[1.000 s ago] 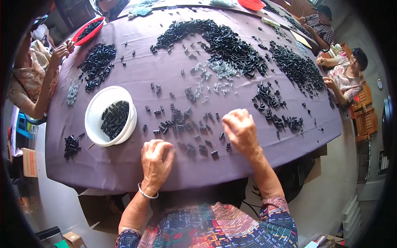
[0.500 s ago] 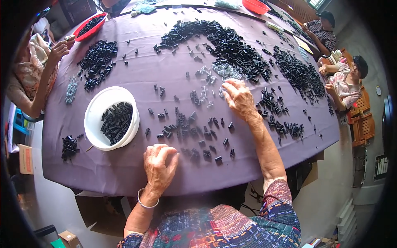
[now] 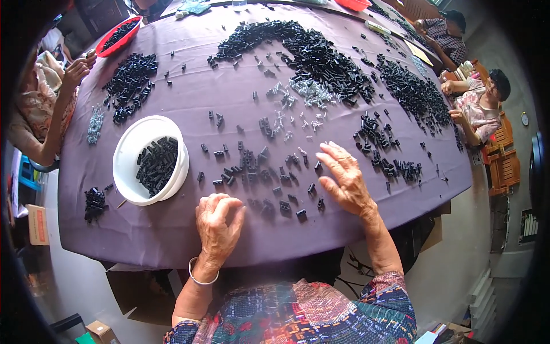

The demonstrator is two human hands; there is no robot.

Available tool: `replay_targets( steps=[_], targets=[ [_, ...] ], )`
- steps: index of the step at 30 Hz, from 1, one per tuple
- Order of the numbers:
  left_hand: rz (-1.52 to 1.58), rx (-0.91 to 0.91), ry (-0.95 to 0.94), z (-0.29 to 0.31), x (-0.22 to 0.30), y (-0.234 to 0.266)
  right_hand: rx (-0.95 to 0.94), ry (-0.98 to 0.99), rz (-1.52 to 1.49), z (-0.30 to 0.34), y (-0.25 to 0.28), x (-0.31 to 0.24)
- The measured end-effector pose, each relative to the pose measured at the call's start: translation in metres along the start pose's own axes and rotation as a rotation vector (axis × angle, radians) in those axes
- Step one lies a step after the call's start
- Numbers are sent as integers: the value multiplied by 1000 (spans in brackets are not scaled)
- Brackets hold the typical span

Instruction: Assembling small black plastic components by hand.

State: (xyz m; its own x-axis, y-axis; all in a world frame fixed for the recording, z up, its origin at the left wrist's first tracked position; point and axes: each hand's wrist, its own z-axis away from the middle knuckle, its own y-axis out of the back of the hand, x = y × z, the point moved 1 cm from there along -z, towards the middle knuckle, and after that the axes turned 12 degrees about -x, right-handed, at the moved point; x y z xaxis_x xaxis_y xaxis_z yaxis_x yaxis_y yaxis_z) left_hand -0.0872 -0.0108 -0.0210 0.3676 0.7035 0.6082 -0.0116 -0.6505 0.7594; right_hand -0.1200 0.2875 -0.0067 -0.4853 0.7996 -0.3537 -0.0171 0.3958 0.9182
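Note:
My left hand [image 3: 219, 226] rests near the front of the table, fingers curled and thumb drawn in; whatever is between them is hidden. My right hand [image 3: 348, 182] is over the cloth with its fingers stretched and thumb apart, and nothing shows in it. By its fingertips lies a small black plastic piece [image 3: 318, 165]. Loose black plastic pieces [image 3: 249, 160] are scattered between my hands. Farther back sits a pile of small clear plastic parts [image 3: 312, 93], with several clear bits [image 3: 288, 136] strewn on the near side of it.
A white bucket [image 3: 179, 172] partly filled with black pieces stands left of my left hand. A large heap of black pieces [image 3: 321, 57] curves across the back. More heaps lie left and right on the purple cloth [image 3: 172, 229]. A red basket [image 3: 106, 51] is at the far left. Other people sit along both sides.
My right hand has drawn back toward me from the clear parts, and its fingers have spread. More clear bits now lie on the cloth near the pile. My left hand keeps its curled pose.

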Motion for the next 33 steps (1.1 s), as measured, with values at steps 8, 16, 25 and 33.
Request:
replay_targets(
  steps=[8,16,25,33],
  targets=[
    [-21,20,-1,-1,-1,-1,254,-149,-119,-3,-2,7],
    [-13,20,7,0,-1,-2,196,82,-4,-45,-10,-12],
    [-18,25,1,1,-2,-1,90,-90,23,-57,-21,-2],
    [-8,29,-3,2,-3,-1,-28,-108,-8,-29,-9,-13]
  ],
)
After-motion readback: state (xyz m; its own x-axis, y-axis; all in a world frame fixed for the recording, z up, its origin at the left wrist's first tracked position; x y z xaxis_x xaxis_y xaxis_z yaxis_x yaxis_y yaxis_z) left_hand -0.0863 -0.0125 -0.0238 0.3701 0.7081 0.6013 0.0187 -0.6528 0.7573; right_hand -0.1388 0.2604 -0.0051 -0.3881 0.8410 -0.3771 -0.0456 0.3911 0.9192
